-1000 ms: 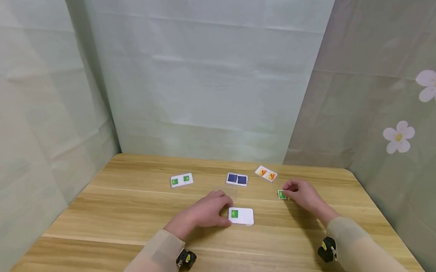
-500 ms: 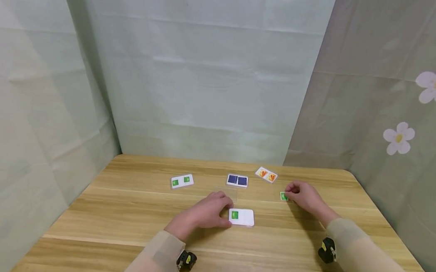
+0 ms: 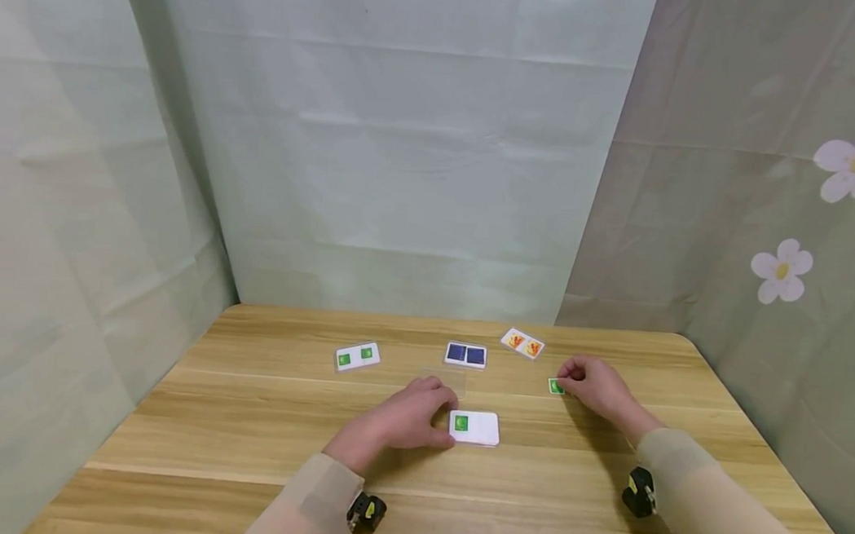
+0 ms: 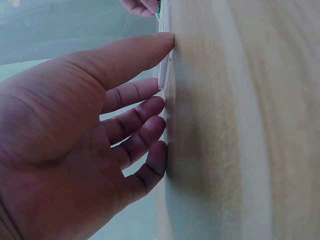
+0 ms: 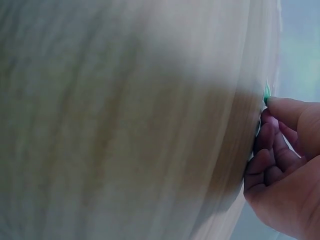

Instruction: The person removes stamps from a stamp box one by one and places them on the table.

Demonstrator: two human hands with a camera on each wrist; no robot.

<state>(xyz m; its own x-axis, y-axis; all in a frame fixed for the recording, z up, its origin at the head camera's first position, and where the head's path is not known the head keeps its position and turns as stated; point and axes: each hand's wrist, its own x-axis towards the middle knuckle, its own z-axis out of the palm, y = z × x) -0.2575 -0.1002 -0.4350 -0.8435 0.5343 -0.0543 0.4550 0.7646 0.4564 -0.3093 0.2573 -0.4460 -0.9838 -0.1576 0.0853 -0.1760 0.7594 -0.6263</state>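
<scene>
My left hand (image 3: pixel 411 413) holds a white card (image 3: pixel 484 428) by its left end, thumb at the near corner and index finger at the far one. A green square picture sits on the card's left half; the right half is plain white. In the left wrist view the card (image 4: pixel 164 72) appears edge-on, flat on the table, and looks layered. Off to the right, my right hand (image 3: pixel 596 388) pinches a small green square piece (image 3: pixel 556 386) between thumb and fingertips, low over the table. Only a green sliver of that piece (image 5: pixel 267 92) shows in the right wrist view.
Farther back lie a card with two green squares (image 3: pixel 357 357), one with two dark blue squares (image 3: pixel 466 354) and one with two orange pictures (image 3: pixel 522 343). A clear plastic sheet (image 3: pixel 453 380) lies behind my left hand. Curtains surround the wooden table (image 3: pixel 256 420).
The small green piece shifts slightly to the right with my right hand, then barely back left. My left hand stays in place on the white card.
</scene>
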